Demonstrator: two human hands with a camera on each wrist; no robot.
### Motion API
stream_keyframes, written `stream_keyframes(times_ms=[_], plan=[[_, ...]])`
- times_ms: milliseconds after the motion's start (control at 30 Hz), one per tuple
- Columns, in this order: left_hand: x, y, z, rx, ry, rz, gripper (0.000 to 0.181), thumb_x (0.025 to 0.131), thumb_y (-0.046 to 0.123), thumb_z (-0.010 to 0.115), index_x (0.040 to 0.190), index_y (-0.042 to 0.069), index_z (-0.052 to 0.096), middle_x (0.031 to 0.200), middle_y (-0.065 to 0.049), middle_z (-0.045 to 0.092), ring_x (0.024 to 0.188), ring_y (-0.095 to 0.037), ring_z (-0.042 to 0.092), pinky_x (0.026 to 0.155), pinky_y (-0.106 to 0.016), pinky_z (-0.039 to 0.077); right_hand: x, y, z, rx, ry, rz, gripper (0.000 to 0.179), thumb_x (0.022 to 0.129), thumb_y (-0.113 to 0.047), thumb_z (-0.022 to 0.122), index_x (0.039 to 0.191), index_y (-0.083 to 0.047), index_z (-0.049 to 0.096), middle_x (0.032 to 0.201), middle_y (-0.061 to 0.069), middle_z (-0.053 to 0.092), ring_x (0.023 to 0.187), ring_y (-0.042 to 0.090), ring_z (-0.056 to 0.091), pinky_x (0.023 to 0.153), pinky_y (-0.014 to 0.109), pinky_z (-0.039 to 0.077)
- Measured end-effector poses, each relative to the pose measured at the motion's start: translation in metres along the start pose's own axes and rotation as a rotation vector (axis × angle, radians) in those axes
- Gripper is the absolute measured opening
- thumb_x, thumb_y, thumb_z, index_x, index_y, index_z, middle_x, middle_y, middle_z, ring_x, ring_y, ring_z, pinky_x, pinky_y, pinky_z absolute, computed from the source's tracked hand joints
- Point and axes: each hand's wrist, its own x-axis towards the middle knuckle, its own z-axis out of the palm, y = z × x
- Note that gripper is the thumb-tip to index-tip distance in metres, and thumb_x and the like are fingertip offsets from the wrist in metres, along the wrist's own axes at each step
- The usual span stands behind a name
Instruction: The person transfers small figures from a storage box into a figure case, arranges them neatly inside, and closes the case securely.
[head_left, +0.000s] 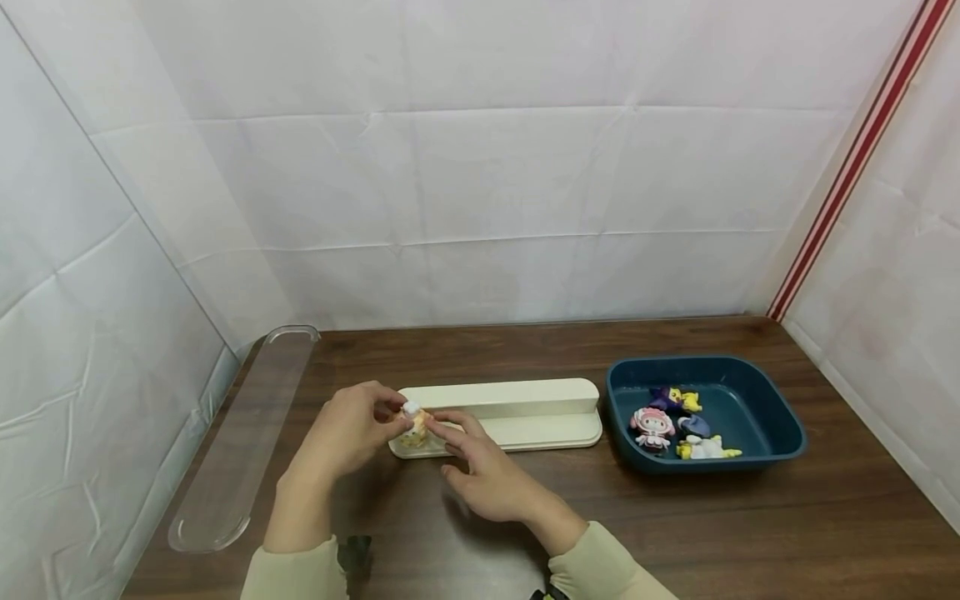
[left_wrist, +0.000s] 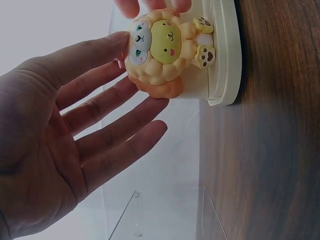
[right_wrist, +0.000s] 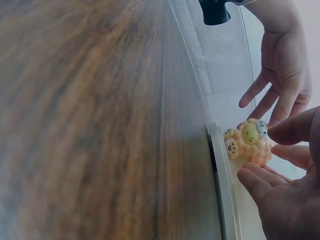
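Note:
A small figurine (left_wrist: 167, 45) with a yellow face, an orange fluffy mane and a white animal cap sits upright at the left end of a cream tray (head_left: 540, 433) with a raised back step. My left hand (head_left: 352, 425) pinches it by the head, thumb in front and fingers behind, as the left wrist view shows. From the other side, the fairly straight fingertips of my right hand (head_left: 487, 471) touch the figurine; the right thumb stands apart in the head view. Part of the figurine (right_wrist: 250, 140) is hidden by fingers in each view.
Right of the tray stands a dark blue bin (head_left: 757, 417) with several figurines, among them a pink-hooded one (head_left: 652, 425) and a white-and-yellow one (head_left: 707, 448). A long clear plastic cover (head_left: 247, 433) lies at the table's left. White sheeting (head_left: 480, 183) surrounds the wooden table.

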Motion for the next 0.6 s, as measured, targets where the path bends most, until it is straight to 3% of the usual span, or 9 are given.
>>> stream_keyframes(times_ms=[300,600], plan=[[0.0009,-0.0003,0.0001,0.03,0.003,-0.027,0.033,0.094,0.03,0.079,0.121,0.013,0.075,0.119,-0.006,0.073,0.098,-0.023,0.074,0.079,-0.045,0.06,-0.0011,-0.0019,-0.0007,-0.04,-0.028,0.007,0.067,0.101,0.003,0.052,0.163,-0.015,0.033,0.169,-0.002,0.023,0.153,0.017,0.034,0.122,0.034,0.039],[0.0031,-0.0001,0.0016,0.04,0.011,-0.016,0.038,0.094,0.034,0.078,0.126,0.012,0.072,0.116,-0.006,0.073,0.102,-0.025,0.073,0.082,-0.046,0.06,-0.0023,-0.0041,-0.0007,-0.038,-0.023,0.0,0.066,0.101,0.002,0.053,0.162,-0.014,0.034,0.169,0.0,0.023,0.153,0.018,0.033,0.122,0.036,0.039]])
